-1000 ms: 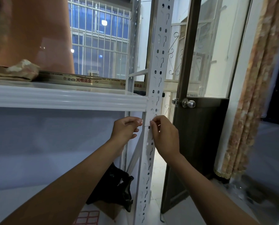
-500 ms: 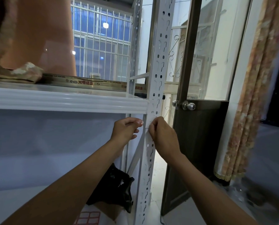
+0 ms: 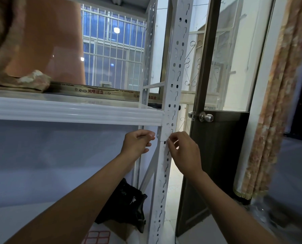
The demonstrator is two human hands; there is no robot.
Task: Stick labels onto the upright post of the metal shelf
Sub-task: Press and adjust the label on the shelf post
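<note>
Step in hand: pressing label onto upright post. Right hand fingertips pinch its edge; left hand curled closed, contents indiscernible. Next: smooth flat.

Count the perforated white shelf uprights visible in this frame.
2. The front upright post runs top to bottom at centre, where both hands work. The rear upright stands behind it, left, against the barred window. Others may be out of view.
</note>
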